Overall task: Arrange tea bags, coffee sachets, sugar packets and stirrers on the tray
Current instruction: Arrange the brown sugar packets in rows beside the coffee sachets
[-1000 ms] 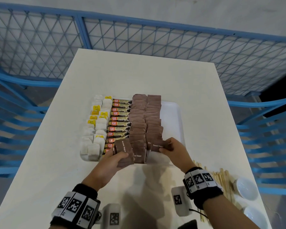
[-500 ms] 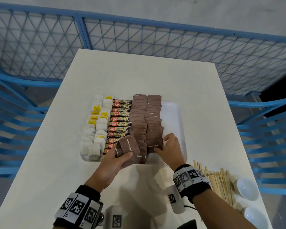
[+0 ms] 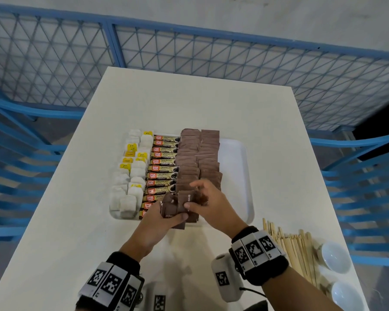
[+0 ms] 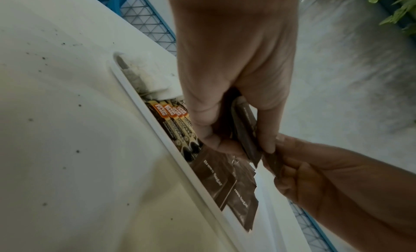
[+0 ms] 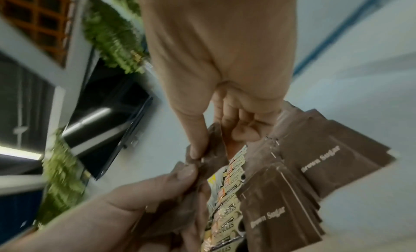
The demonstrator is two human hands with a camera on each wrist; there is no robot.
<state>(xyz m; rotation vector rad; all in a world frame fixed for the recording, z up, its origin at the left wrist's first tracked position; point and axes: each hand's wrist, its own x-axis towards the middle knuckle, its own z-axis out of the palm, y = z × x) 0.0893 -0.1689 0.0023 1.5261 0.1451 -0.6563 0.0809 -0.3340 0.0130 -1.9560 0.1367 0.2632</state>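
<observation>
White worktop [image 3: 189, 104] ringed by blue mesh fencing. Tray [image 3: 236, 176] holds tea bags [image 3: 130, 189], coffee sachets [image 3: 164, 169], two rows of sugar packets [image 3: 198, 158]. Left hand [image 3: 157, 223] grips small stack of packets at tray's near edge; right hand [image 3: 211, 203] pinches one packet off it. Step: extending sugar rows. Next: lay packet, then fetch stirrers [image 3: 294, 245], untouched right of tray. Stack count hidden by fingers; right-wrist view blurred.

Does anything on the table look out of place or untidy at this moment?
Nothing looks spilled or damaged. The wooden stirrers lie in a loose pile on the table, not on the tray. Some sugar packets in the rows sit slightly crooked.
</observation>
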